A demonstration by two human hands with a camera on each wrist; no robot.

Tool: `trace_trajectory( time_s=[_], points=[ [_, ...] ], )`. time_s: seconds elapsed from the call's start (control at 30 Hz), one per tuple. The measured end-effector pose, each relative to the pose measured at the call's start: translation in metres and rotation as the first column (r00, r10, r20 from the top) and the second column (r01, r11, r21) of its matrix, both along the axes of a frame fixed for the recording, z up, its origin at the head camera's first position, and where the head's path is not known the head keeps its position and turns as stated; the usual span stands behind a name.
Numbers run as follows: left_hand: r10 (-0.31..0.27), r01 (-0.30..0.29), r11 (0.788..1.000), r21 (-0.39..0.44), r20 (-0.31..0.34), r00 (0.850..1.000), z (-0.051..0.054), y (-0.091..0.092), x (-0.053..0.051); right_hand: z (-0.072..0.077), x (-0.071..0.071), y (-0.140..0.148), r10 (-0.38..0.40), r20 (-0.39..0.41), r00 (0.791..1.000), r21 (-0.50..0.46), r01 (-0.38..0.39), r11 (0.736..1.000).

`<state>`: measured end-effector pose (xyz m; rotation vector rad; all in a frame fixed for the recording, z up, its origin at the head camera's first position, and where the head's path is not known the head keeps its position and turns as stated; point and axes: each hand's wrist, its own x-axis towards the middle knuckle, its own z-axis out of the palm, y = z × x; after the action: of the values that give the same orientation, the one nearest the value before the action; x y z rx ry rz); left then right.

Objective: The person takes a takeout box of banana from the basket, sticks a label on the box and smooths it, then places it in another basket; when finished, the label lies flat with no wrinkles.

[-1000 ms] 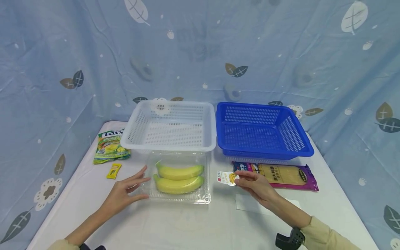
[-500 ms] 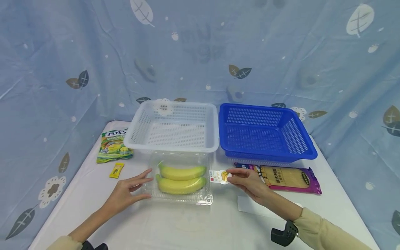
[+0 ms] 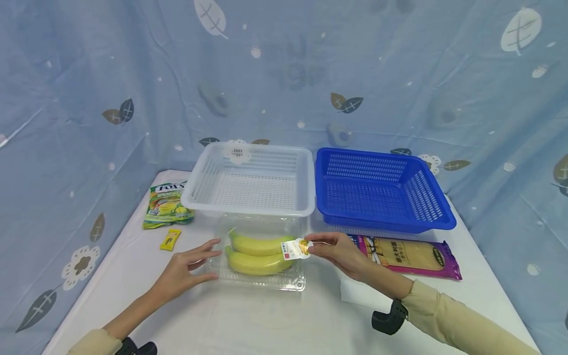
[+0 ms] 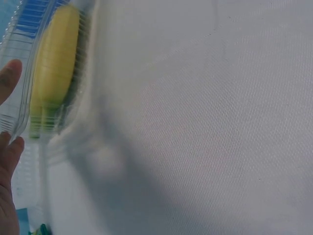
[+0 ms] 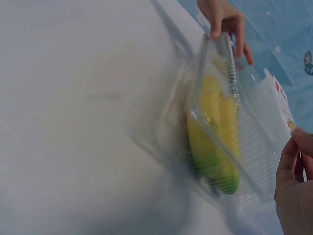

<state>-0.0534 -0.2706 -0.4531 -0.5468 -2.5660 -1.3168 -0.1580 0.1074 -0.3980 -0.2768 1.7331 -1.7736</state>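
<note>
Two yellow bananas (image 3: 259, 264) with green ends lie side by side in a closed clear plastic box (image 3: 266, 282) at the middle of the table. My left hand (image 3: 179, 276) holds the box's left end, thumb toward the front and fingers farther back. Between thumb and fingers of my right hand (image 3: 343, 254) is a small white label (image 3: 294, 249) with a banana picture, pinched by its right end. In the head view it overlaps the bananas' right ends; in the right wrist view the label (image 5: 282, 104) hangs above the lid, apparently not touching it.
A white basket (image 3: 248, 207) and a blue basket (image 3: 386, 217) stand behind the box. A green candy bag (image 3: 167, 207) and a small yellow packet (image 3: 170, 239) lie at left. On the right are a spaghetti pack (image 3: 412, 254) and a white paper strip (image 3: 357, 292), partly under my right forearm.
My right hand has carried the label leftward, from beside the box to over its right part. My left hand keeps its place at the box. The head view has shifted slightly.
</note>
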Motion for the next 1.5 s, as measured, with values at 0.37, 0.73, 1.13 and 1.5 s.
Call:
trace_trajectory(
  time_s=[0.37,0.73,1.13,1.5],
  points=[
    [-0.001,0.001,1.0,0.01,-0.005,1.0,0.003,0.002,-0.001,0.011,-0.029,-0.026,0.173,-0.099,0.98,0.07,-0.167,0.984],
    [-0.001,0.001,1.0,0.0,-0.014,1.0,0.004,0.003,0.001,0.015,-0.061,-0.042,0.418,-0.28,0.864,0.14,-0.394,0.908],
    [0.006,-0.006,1.0,0.012,-0.01,1.0,0.002,0.002,0.001,0.018,-0.083,-0.063,0.608,-0.294,0.737,0.186,-0.58,0.793],
    [0.006,-0.007,1.0,0.023,0.016,1.0,0.0,0.002,0.002,0.018,-0.089,-0.096,0.676,-0.357,0.645,0.279,-0.617,0.736]
  ],
)
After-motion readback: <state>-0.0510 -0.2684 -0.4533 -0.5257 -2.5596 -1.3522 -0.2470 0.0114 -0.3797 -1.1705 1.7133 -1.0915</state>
